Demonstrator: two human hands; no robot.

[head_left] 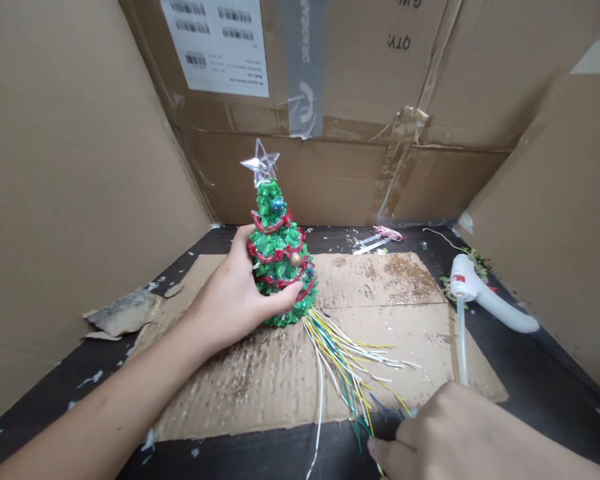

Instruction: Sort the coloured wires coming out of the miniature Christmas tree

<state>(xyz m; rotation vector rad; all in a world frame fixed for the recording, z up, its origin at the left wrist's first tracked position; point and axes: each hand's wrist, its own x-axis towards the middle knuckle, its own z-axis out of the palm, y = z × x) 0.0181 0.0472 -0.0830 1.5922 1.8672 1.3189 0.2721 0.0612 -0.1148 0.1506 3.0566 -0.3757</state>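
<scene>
My left hand (245,293) is wrapped around a miniature Christmas tree (280,267), which leans slightly on the cardboard. Green and glittery, the tree carries red garlands, small baubles and a clear star (261,163) on top. From its base a bundle of thin wires (343,353) in white, yellow, green and blue fans out to the lower right. Low in the view, my right hand (445,440) is closed, its thumb and fingers pinched at the ends of the wires. A wire seems to run into that pinch; the rest of the grip is hidden.
A flat cardboard sheet (220,400) with glitter and dried glue covers the dark table. On the right lies a white glue gun (467,283) with a glue stick, beside some greenery. Red-white string (389,233) lies behind. Torn scrap (123,312) sits left. Cardboard walls enclose the space.
</scene>
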